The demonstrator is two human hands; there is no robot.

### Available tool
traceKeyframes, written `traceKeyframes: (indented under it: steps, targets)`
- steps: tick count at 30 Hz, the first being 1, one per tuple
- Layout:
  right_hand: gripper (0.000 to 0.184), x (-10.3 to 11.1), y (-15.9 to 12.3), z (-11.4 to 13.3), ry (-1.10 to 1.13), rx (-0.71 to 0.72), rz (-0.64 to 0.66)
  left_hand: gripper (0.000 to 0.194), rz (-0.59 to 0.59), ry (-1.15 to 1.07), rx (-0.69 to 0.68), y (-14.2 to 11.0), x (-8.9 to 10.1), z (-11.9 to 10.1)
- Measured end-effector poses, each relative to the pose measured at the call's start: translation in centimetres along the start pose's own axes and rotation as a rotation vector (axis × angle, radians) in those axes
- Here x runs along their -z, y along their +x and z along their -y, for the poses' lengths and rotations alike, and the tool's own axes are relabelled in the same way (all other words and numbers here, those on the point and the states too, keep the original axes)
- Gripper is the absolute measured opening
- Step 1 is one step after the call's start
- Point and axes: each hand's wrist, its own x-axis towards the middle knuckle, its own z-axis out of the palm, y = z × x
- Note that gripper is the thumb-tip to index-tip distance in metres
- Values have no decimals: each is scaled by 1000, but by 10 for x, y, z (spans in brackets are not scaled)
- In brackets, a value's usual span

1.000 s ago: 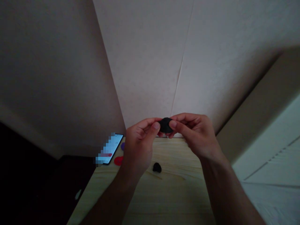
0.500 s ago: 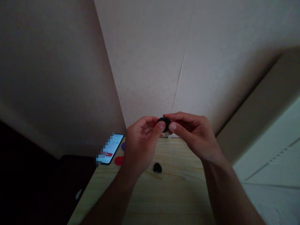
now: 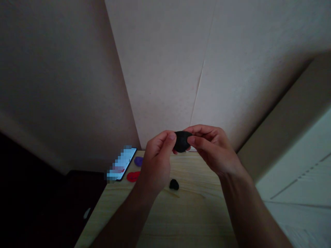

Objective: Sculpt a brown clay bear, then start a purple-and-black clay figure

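Observation:
A flattened, rounded piece of black modelling clay (image 3: 182, 142) is held up above the far edge of the wooden table (image 3: 191, 213). My left hand (image 3: 159, 160) pinches its left side, thumb on the near face. On its right side, my right hand (image 3: 216, 148) grips the rim between thumb and fingers. A smaller black lump of clay (image 3: 174, 184) lies on the tabletop below the hands. Beside my left wrist are a flat red piece (image 3: 132, 176) and a purple piece (image 3: 138, 161), each partly hidden by that hand.
A phone (image 3: 123, 164) with a lit, partly blurred screen lies at the table's left edge. Behind the table rises a pale wall (image 3: 165, 86) with a vertical seam. Light furniture (image 3: 297, 158) stands to the right, and the floor at left is dark.
The black clay has been turned and pressed between my fingers and now shows a broader, flatter face. My left hand has shifted slightly, so more of the red and purple pieces shows.

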Motion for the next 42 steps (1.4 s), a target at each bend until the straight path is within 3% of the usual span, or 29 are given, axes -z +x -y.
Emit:
traceKeyframes:
  steps: [4,9,12,15,19,22,27,32,39,42]
  targets:
    - [13,3,2,-4,-28,42,-19,34,-7,-19,21,1,1,0]
    - [10,2,2,-1,-189,197,-103,24,-8,-21,11,1,-5,-10]
    - [12,0,0,4,-268,259,-87,21,-63,-23,-15,2,-6,-11]
    - [19,1,-3,5,-354,258,-87,16,-103,15,-47,3,-5,-7]
    - [23,5,-4,4,-465,213,-83,11,-67,148,-81,0,-4,-5]
    - [28,6,-2,4,-417,139,-25,8,-34,192,-85,-1,-4,-9]
    - [38,4,3,0,-198,36,72,6,45,-10,18,0,-3,-10]
    - [41,0,6,-11,6,-16,55,30,65,-245,26,-1,-6,1]
    - [40,-8,5,-7,-147,76,-28,34,-136,-209,-25,7,-1,2]
    - [39,-7,3,-3,-152,62,-41,32,-141,-173,-29,8,1,1]
